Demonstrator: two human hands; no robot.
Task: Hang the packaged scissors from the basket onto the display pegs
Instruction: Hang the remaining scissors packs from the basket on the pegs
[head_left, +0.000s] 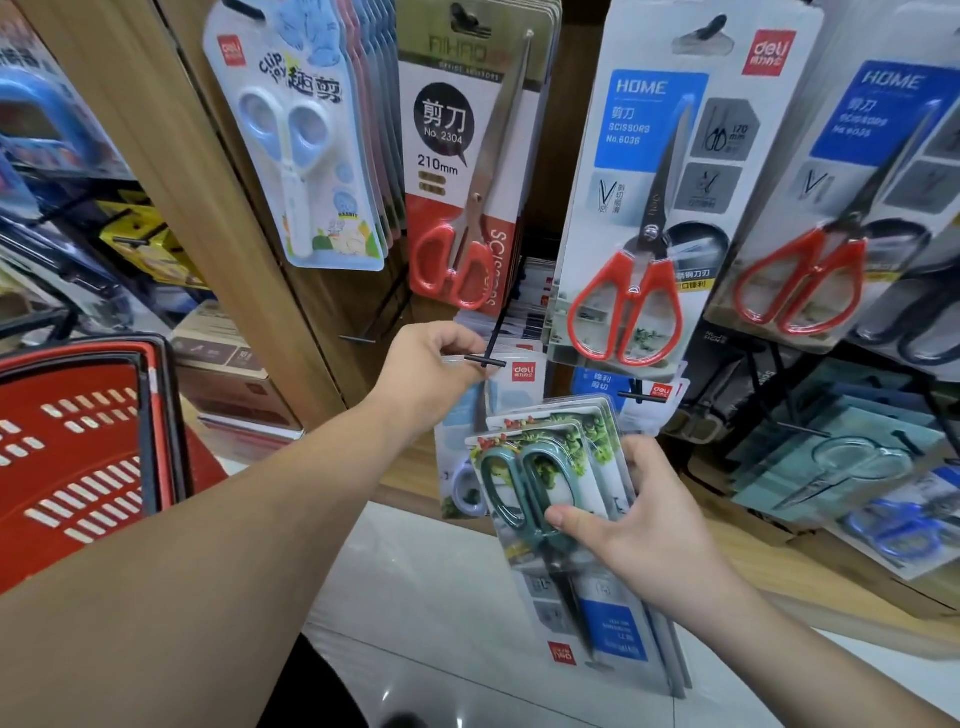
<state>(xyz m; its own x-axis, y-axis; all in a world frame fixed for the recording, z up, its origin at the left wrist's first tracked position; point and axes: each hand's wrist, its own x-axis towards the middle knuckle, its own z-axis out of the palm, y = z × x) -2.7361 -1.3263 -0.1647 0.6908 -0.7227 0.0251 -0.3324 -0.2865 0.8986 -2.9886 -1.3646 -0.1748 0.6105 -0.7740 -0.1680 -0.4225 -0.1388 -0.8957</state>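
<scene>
With the fingers (457, 342) of our left hand (431, 374) we are pinching the clear top edge of a pale blue pack (514, 387), right at the tip of a black peg (485, 361) in the middle of the frame. We cannot tell whether the pack is sitting fully on the peg. Our right hand (644, 519), lower and to the right, is grasping a stack of scissors packs (550, 467): the thumb is pressing on the front pack by the green handles, and the other fingers are curling round the stack's right edge. The stack is pointing blades down, just below the pale blue pack and overlapping it. Red-handled scissors (623, 301) are hanging in packs across the upper middle and right, and a blue-and-white pair (291, 156) is hanging at upper left. The red basket (78, 441) is sitting at the left edge, well apart from both hands. White floor (441, 597) is showing beneath.
</scene>
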